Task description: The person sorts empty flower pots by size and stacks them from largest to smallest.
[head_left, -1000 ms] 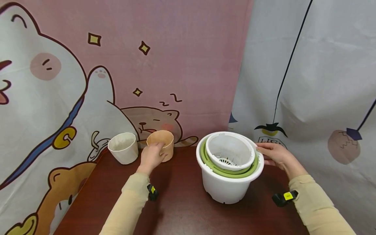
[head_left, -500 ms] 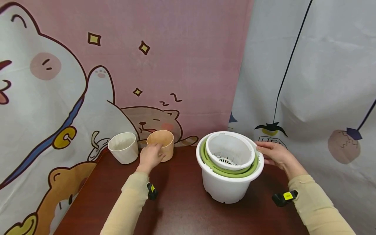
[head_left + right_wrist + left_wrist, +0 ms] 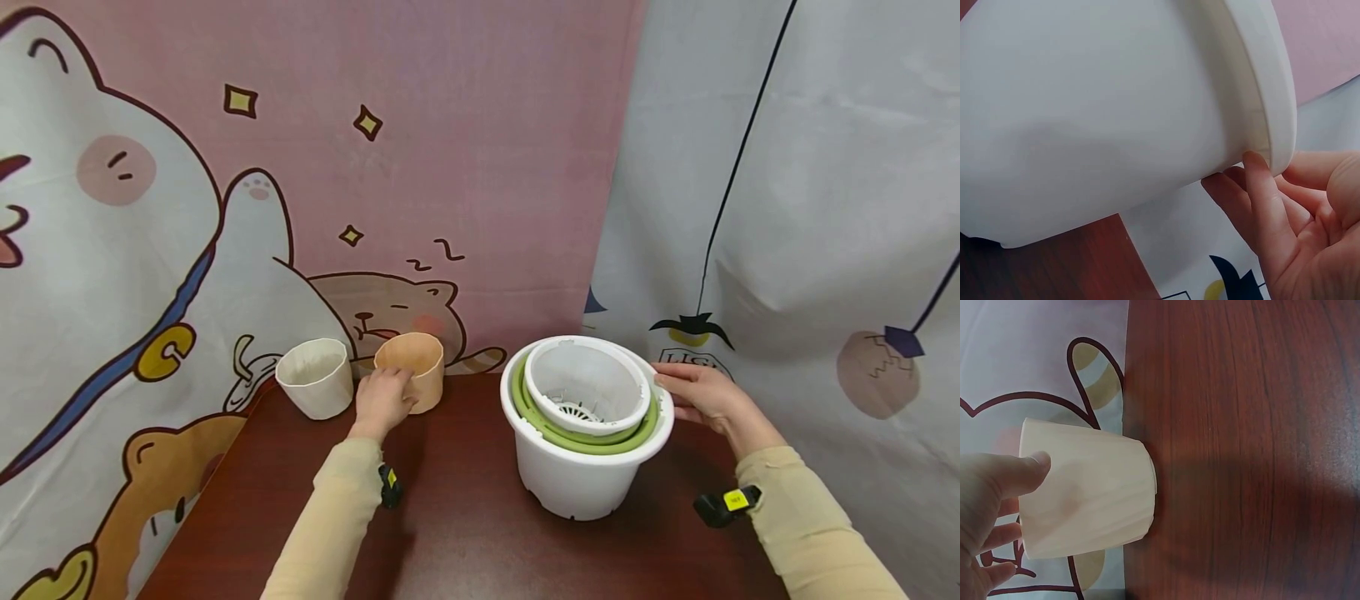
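Left hand (image 3: 381,403): at the 7 o'clock edge of the pale-orange, faceted, cup-shaped pot (image 3: 427,385); thumb and fingers parted, loosely bent. Contact cannot be told. The off-white, faceted, cup-shaped pot (image 3: 321,395) stands at 9 o'clock from it, just apart. Right hand (image 3: 712,398): pinches the rim of the large white round plastic pot (image 3: 577,482) at 3 o'clock, index finger beneath. Within that pot sit a green round rim (image 3: 596,448) and a smaller white slotted-base pot (image 3: 596,375), nested. All stand on the reddish-brown wood-grain table (image 3: 465,533).
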`<state>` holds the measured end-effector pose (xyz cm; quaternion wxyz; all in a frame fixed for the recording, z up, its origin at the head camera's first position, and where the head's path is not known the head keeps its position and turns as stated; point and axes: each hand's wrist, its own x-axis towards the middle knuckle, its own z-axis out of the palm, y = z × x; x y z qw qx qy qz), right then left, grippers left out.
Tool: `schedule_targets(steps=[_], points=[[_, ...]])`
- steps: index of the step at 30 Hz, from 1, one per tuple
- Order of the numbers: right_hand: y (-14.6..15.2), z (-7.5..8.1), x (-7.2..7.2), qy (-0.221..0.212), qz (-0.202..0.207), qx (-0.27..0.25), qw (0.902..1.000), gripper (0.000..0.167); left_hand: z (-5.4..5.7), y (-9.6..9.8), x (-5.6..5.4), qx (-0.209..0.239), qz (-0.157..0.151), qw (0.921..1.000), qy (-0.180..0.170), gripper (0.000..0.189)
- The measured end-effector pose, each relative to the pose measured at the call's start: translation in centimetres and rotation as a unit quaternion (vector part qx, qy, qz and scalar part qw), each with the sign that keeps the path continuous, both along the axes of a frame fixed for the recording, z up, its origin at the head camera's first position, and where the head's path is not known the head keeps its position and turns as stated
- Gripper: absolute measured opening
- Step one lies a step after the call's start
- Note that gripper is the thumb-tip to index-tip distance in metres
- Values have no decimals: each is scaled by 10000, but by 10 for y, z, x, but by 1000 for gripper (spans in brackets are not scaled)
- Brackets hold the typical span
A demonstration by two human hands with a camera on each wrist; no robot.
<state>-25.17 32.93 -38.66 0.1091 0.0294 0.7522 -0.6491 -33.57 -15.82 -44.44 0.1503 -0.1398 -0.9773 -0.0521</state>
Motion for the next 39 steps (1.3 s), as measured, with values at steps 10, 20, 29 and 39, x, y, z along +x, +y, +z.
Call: schedule_targets(steps=[10,20,29,39], points=[[1,-1,0,-59,-1,-189,9998,61,-3,2,-4,-126,8,9998,-143,40],[2,-1,0,-109,-4,-204,9997,63,-9,7,-12,-269,-50,9994,-228,36],[4,-2,-2,-128,-17,-252,9996,61,-7,9,-14,-327,75,9988,-347,37],[4,-3,-3,-134,21,-301,9995,63,-9,8,-17,-276,40,9993,-229,25]])
